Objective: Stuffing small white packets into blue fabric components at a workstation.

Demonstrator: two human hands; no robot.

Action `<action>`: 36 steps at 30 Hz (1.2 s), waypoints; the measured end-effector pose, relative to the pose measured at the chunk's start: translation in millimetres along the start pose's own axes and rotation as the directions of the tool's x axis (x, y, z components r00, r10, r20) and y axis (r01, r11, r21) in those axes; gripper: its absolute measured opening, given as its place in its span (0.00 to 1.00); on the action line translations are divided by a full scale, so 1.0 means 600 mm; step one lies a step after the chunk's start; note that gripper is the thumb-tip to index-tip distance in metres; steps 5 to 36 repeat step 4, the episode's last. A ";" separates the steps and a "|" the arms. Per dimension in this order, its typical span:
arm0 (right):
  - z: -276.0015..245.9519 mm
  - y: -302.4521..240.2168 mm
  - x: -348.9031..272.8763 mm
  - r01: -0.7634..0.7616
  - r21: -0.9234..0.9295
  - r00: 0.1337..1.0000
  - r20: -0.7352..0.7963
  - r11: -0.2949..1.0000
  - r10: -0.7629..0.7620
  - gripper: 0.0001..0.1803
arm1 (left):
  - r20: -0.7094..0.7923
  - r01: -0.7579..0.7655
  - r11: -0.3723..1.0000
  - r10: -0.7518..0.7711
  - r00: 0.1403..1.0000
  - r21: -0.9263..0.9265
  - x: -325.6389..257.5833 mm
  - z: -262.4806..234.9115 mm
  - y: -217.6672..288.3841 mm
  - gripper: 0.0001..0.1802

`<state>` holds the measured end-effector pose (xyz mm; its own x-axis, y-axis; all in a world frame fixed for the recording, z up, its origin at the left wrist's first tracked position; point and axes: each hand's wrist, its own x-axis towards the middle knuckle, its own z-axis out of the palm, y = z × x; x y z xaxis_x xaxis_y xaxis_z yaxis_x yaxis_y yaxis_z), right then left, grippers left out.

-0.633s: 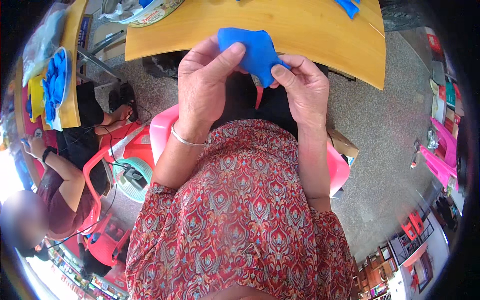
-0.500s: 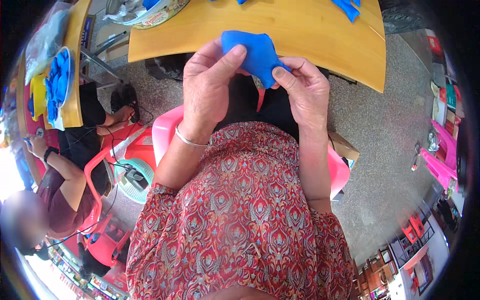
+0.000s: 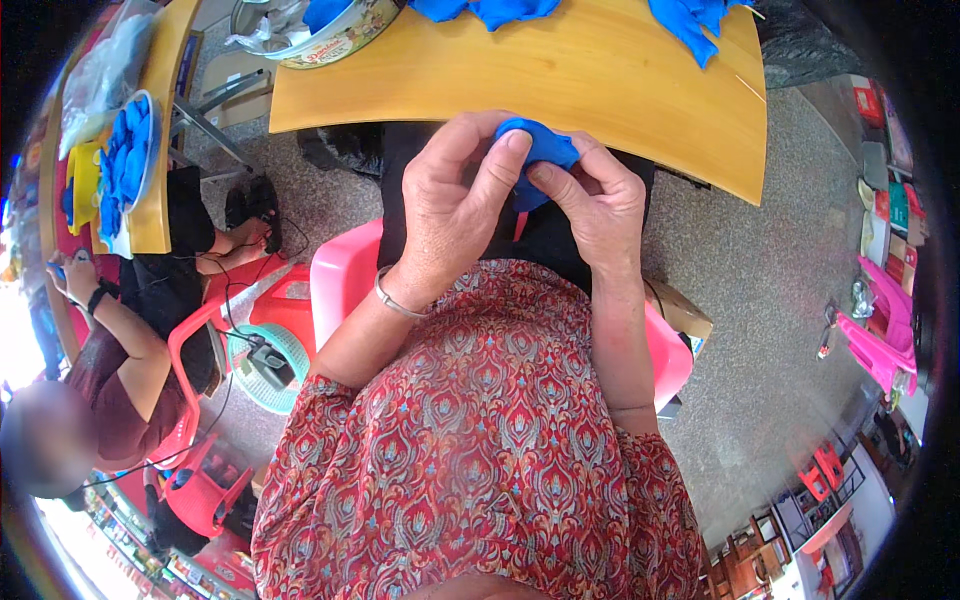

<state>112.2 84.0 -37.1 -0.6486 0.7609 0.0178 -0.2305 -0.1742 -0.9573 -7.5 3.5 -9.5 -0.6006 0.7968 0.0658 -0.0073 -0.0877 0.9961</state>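
Note:
A soft blue piece, seemingly cloth [image 3: 546, 147], is pinched between my two hands above my lap, just off the near edge of the yellow wooden table [image 3: 560, 85]. My left hand [image 3: 462, 185] grips its left side, thumb on top and fingers behind. At its lower right, my right hand [image 3: 602, 205] holds it between thumb and curled fingers. The piece looks bunched and folded, and part of it is hidden behind my fingers. More blue pieces [image 3: 505, 8] lie on the table's far side, with another blue bunch [image 3: 690, 28] at the right.
A round tub [image 3: 335, 42] with blue and clear contents stands at the table's left. Further left, a tray of blue pieces [image 3: 128, 165] sits on another table, where a co-worker [image 3: 125, 390] is seated. A green basket [image 3: 265, 365] and cables are beside my pink chair [image 3: 345, 275].
Both hands have come closer together and slightly nearer my body. The blue piece, spread out before, is now bunched up and mostly covered by my fingers.

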 end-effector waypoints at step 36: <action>0.004 -0.006 -0.001 0.024 0.030 1.000 0.006 0.999 -0.024 0.18 | 0.062 -0.126 0.990 0.121 0.991 0.071 0.011 -0.009 -0.007 0.10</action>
